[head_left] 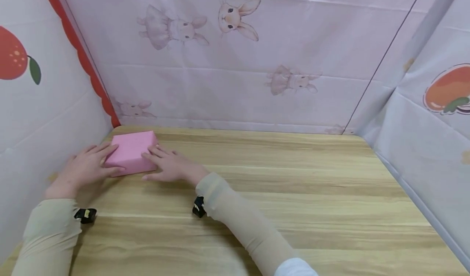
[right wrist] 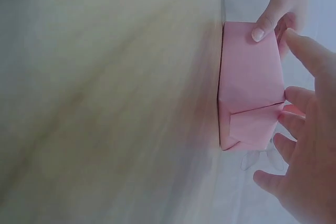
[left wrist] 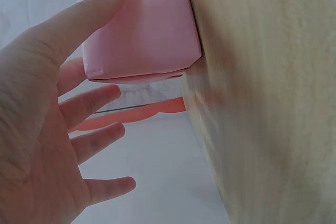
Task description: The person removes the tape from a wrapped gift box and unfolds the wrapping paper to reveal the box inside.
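A pink paper-wrapped box (head_left: 132, 149) rests flat on the wooden table near its far left corner. My left hand (head_left: 85, 166) is at the box's left side, its thumb against the front face and its fingers extended. At the right side, my right hand (head_left: 171, 165) has its fingertips by the top right edge, the thumb apart from the box. Spread, fairly straight fingers show on the left hand (left wrist: 47, 124) in the left wrist view. A folded paper flap closes the end of the box (right wrist: 251, 72) in the right wrist view, with the right hand (right wrist: 312, 150) beside it.
The wood-grain table (head_left: 293, 194) stretches to the right and toward me. Behind it hangs a pale pink rabbit-print cloth (head_left: 220, 88). White cloths with fruit prints stand at the left (head_left: 44, 104) and right. Small black devices (head_left: 86, 215) are strapped at both wrists.
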Available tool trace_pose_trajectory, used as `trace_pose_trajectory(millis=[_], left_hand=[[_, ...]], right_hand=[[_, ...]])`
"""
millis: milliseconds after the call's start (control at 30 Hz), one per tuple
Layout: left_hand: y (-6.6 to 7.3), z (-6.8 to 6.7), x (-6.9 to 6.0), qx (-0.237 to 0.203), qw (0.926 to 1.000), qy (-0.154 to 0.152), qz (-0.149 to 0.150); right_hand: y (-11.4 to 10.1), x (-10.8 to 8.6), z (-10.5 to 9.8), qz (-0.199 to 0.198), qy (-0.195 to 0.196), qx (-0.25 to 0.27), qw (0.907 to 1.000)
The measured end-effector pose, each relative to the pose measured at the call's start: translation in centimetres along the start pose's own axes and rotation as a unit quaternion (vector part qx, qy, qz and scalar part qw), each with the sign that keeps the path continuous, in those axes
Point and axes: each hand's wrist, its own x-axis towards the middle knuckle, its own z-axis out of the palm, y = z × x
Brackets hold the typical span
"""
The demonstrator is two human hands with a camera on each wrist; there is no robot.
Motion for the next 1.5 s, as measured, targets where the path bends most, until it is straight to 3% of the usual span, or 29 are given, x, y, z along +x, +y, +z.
trace_pose_trajectory(millis=[333, 633, 967, 1500], left_hand=[[0.0, -0.3, 0.2, -0.011, 0.9999, -0.010, 0.000], [0.9, -0.6, 0.1, -0.010, 0.9997, -0.022, -0.006], [2.3, -0.6, 0.3, -0.006, 0.9995, -0.018, 0.027], [5.5, -0.4, 0.8, 0.008, 0.9972, 0.011, 0.073]], right_hand=[[0.0, -0.3, -0.3, -0.003, 0.001, 0.008, 1.0000], [0.5, -0.8, -0.5, -0.006, 0.001, 0.013, 0.9999], [1.7, -2.3, -0.6, -0.002, 0.013, 0.026, 0.9996], [3.6, -5.6, -1.0, -0.004, 0.023, -0.003, 0.9997]])
